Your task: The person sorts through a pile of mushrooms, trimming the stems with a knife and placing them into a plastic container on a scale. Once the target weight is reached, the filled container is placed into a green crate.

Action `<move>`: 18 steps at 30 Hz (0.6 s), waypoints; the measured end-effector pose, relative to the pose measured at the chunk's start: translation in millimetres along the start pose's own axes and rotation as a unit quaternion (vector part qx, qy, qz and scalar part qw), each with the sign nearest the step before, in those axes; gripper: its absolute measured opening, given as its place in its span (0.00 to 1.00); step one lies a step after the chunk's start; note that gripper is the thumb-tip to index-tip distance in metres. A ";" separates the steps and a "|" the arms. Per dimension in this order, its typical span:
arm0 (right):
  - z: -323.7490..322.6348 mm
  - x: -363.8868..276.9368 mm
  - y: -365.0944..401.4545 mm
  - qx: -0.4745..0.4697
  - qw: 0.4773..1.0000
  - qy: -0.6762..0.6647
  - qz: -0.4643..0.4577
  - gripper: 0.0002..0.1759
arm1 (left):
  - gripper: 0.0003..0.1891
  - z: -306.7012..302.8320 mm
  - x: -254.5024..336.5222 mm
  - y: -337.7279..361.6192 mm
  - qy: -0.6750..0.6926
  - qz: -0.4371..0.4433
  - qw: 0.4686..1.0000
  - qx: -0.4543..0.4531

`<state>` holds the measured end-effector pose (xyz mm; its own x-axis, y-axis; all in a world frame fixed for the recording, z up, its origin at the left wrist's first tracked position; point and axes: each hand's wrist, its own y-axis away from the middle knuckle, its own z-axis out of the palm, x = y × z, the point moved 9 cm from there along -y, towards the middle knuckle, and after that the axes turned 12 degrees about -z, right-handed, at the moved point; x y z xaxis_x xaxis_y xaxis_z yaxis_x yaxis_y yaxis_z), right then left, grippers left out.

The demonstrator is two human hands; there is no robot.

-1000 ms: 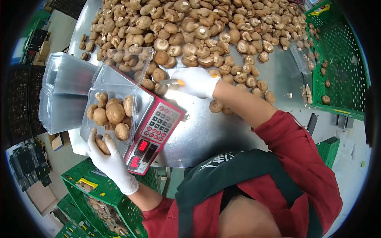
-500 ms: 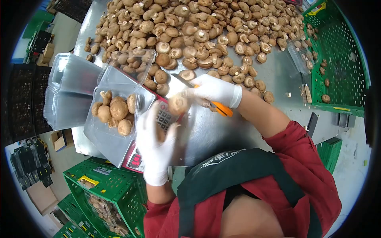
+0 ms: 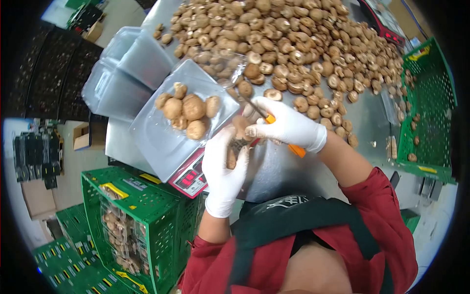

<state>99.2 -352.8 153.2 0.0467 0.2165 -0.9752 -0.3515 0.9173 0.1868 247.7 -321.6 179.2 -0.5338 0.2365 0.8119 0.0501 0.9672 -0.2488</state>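
My gloved left hand (image 3: 226, 164) has its fingers curled around brown mushrooms (image 3: 232, 158) in front of the scale. Just right of it, my gloved right hand (image 3: 289, 125) holds a knife with an orange handle (image 3: 296, 150), its blade (image 3: 248, 104) pointing up and left. Between the two hands is another mushroom (image 3: 241, 126), touched by both. Several mushrooms (image 3: 194, 107) lie in an open clear plastic tray on the scale's plate (image 3: 161, 142). The scale's red display panel (image 3: 188, 180) shows lit digits.
A large heap of mushrooms (image 3: 293, 36) covers the back of the metal table (image 3: 313, 171). Stacked clear trays (image 3: 120, 78) stand at the left. Green crates are at the right (image 3: 428, 117) and lower left (image 3: 142, 201), the latter holding packed mushrooms. A second red scale (image 3: 382, 27) is at the back.
The view has shifted, so the table contents appear farther right. My left hand has closed around mushrooms, and my two hands have come together at the mushroom between them.
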 end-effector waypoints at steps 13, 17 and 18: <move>40.9 -42.1 -134.9 -0.091 0.823 0.493 -0.266 0.27 | 0.17 -109.0 -63.7 -122.9 -0.215 -0.001 0.970 0.113; 46.5 -42.4 -137.9 -0.133 0.800 0.509 -0.288 0.26 | 0.16 -79.6 -76.9 -124.0 -0.271 0.023 0.962 0.030; 47.0 -44.6 -137.4 -0.121 0.797 0.516 -0.290 0.25 | 0.15 -82.9 -80.3 -124.8 -0.247 -0.004 0.969 0.030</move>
<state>189.3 -472.8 176.6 -0.4829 -0.7253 -0.4906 -0.7265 0.6446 -0.2379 354.3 -453.7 188.9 -0.8730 0.1429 0.4664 0.0041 0.9583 -0.2859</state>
